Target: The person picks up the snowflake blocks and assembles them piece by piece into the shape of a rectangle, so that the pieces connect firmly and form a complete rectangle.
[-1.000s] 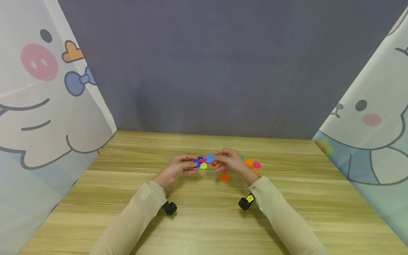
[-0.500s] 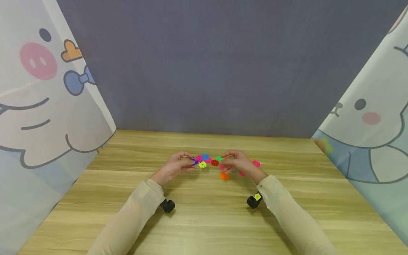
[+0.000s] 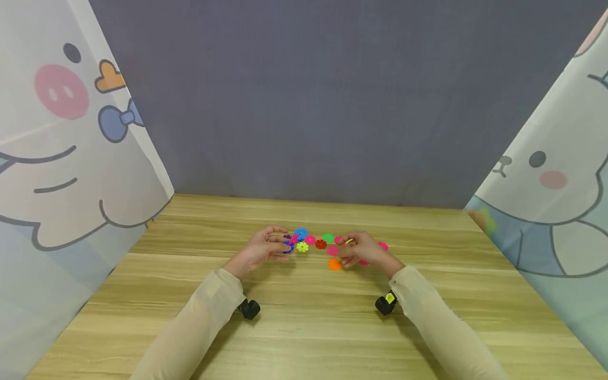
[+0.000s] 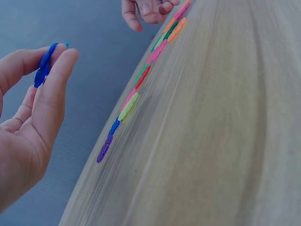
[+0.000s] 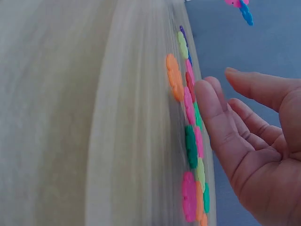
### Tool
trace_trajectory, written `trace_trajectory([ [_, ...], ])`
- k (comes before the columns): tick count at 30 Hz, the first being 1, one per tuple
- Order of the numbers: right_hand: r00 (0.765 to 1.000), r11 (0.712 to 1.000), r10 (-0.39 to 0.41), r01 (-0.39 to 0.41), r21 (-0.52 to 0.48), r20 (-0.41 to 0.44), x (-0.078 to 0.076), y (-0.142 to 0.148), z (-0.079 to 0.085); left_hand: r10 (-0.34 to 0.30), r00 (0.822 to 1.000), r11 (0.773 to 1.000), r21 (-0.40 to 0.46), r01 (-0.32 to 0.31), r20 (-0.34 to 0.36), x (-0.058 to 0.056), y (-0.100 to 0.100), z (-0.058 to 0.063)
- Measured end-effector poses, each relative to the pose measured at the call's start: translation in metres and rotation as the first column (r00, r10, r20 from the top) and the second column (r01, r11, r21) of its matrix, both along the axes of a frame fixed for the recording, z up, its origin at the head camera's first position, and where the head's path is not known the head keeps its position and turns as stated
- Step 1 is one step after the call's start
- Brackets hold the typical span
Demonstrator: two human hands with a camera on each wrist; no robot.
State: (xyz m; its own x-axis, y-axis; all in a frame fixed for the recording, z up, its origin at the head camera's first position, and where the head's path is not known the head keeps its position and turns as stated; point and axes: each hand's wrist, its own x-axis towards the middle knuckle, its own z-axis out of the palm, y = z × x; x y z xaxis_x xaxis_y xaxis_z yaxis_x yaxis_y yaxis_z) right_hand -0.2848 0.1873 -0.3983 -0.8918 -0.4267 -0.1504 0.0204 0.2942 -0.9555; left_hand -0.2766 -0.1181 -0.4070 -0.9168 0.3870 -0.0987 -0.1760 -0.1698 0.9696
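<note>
- One dark-blue, flower-shaped plastic disc [image 4: 42, 68] is up off the pale wood-grain tabletop [image 3: 304, 327], pinched by left hand [image 3: 257, 249], thumb and fingers nearly closed on it.
- Pink flower-shaped plastic disc [image 5: 236, 2] and light-blue flower-shaped plastic disc [image 5: 247, 13] look linked to it.
- Handling, my guess: light, stiff, slightly slick, hard to break. Hold flat faces near the rim (leave slots free).
- Right hand [image 3: 362, 249]: thumb and index well apart, nothing held, close by the tabletop discs [image 3: 321, 244]. Contact: can't tell.
</note>
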Motion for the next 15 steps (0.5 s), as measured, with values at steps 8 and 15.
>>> trace_trajectory([
  [8, 0.997, 0.982, 0.064, -0.056, 0.181, -0.038, -0.0008, 0.0002, -0.0014, -0.012, 1.0, 1.0, -0.018, 0.012, -0.009, 0.0022, -0.0004, 0.0008],
  [15, 0.99, 0.948, 0.118, -0.087, 0.305, -0.083, -0.0002, -0.0049, -0.0004, -0.004, 1.0, 1.0, -0.012, 0.004, 0.006, 0.0016, -0.0004, -0.0002],
])
